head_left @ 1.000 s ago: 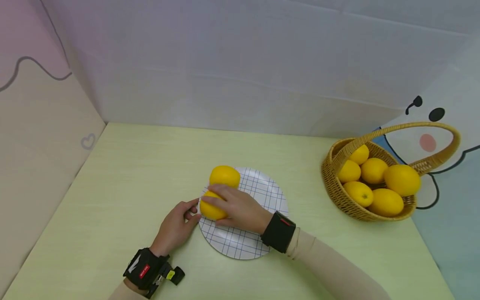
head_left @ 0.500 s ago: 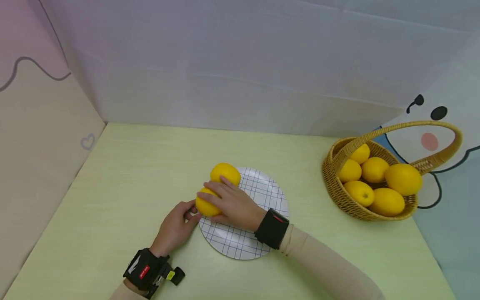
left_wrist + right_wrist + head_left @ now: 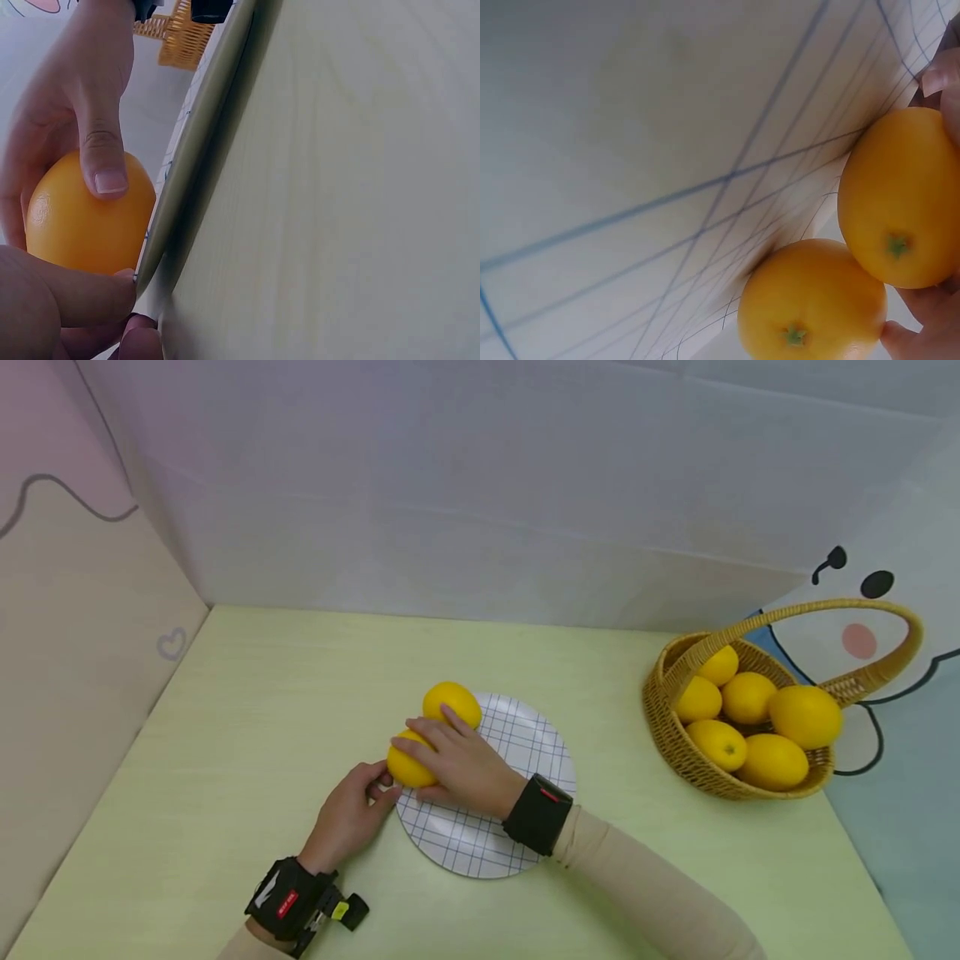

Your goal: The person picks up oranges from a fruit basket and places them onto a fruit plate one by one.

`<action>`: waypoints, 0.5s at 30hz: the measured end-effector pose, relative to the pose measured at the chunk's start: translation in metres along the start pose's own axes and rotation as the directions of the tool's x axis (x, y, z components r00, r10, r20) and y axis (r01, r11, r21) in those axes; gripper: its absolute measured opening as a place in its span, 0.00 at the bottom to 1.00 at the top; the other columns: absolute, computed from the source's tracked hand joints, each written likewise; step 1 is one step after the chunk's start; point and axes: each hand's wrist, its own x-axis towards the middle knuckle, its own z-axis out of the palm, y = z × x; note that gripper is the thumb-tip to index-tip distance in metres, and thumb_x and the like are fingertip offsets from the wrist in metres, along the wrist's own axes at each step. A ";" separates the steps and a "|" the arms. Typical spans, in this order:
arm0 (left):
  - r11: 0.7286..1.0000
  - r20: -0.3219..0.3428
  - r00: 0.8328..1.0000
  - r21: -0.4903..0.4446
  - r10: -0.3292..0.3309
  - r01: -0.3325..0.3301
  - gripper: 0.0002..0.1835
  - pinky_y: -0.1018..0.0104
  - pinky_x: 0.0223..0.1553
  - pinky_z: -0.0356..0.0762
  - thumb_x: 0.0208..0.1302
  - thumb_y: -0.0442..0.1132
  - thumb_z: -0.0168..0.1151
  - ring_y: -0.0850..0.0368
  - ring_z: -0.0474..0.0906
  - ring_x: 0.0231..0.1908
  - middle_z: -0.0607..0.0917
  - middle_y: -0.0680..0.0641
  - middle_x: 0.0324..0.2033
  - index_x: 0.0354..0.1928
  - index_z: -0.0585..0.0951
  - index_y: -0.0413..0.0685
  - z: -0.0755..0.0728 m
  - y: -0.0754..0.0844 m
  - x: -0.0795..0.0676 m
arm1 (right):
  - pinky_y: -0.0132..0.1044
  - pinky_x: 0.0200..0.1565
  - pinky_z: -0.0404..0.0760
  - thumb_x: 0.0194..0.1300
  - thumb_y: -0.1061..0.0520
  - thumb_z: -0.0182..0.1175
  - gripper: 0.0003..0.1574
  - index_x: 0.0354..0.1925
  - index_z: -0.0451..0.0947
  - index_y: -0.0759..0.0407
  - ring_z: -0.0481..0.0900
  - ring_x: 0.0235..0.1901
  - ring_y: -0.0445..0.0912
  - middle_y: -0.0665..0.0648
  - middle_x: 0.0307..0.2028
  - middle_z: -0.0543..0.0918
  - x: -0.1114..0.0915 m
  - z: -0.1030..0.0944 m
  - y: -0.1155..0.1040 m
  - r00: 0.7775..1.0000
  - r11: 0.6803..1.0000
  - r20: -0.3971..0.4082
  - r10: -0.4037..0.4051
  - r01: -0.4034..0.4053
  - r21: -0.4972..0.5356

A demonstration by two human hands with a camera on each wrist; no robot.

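A round white plate with a blue grid pattern lies on the table. My left hand pinches its left rim; in the left wrist view the thumb is on top and the fingers are under the edge. My right hand reaches over the plate and holds a lemon at the left rim, close beside the left fingers. Just behind it, a second lemon sits at the plate's back left, with a right fingertip overlapping it. The right wrist view has the held lemon against the other lemon.
A wicker basket with a tall handle stands at the table's back right, with several lemons inside. A white cloth wall rises behind the table, and printed panels flank both sides.
My right hand has shifted slightly left and away from me with its lemon, up to the plate's left rim. The lemon behind has moved back a little. The left hand stays put.
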 end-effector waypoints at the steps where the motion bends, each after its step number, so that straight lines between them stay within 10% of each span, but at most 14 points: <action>1: 1.000 0.000 1.000 0.001 0.002 -0.002 0.17 0.61 0.39 0.70 0.69 0.36 0.66 0.53 0.71 0.37 0.79 0.47 0.39 0.58 0.80 0.39 0.000 0.000 0.000 | 0.50 0.77 0.38 0.66 0.39 0.68 0.45 0.73 0.65 0.51 0.62 0.73 0.49 0.59 0.71 0.68 0.000 0.000 0.000 1.000 1.000 0.000 0.003 -0.003 -0.003; 15: 1.000 0.003 1.000 -0.009 -0.003 0.003 0.24 0.59 0.42 0.73 0.70 0.36 0.66 0.52 0.74 0.38 0.81 0.46 0.42 0.65 0.77 0.35 -0.001 0.000 0.000 | 0.49 0.77 0.40 0.63 0.38 0.70 0.50 0.74 0.63 0.55 0.62 0.73 0.51 0.61 0.72 0.66 0.001 -0.002 0.000 1.000 1.000 -0.014 0.002 -0.002 0.019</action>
